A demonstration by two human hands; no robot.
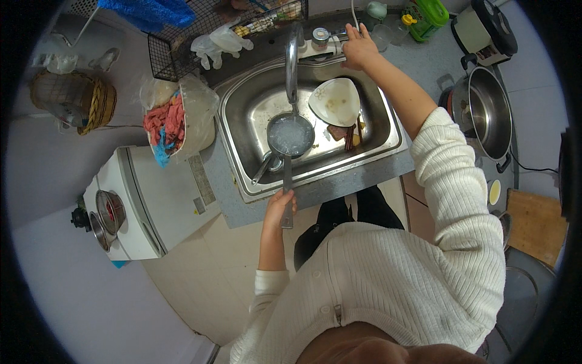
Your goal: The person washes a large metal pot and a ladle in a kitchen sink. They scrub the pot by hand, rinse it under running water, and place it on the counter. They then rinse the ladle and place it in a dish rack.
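My left hand [278, 207] grips the flat metal handle [287, 182] of a round ladle or small pan. Its bowl, filled with bubbling water [290, 134], sits under the chrome faucet [292, 63], whose spout pours into it. My right hand [361, 50] reaches to the sink's back rim, fingers spread, beside the faucet lever [338, 33]; whether it touches the lever is hidden. In the steel sink [245, 107] a stained white plate [335, 102] leans tilted. Food scraps [348, 136] lie below it. Another metal handle [263, 169] shows near the drain.
A bag-lined bin with red and blue cloths [166, 118] stands left of the sink. White gloves [220, 43] hang from the black wire basket [163, 57]. On the right are a large steel pot [489, 113], an electric appliance [484, 34] and a wooden board [534, 225].
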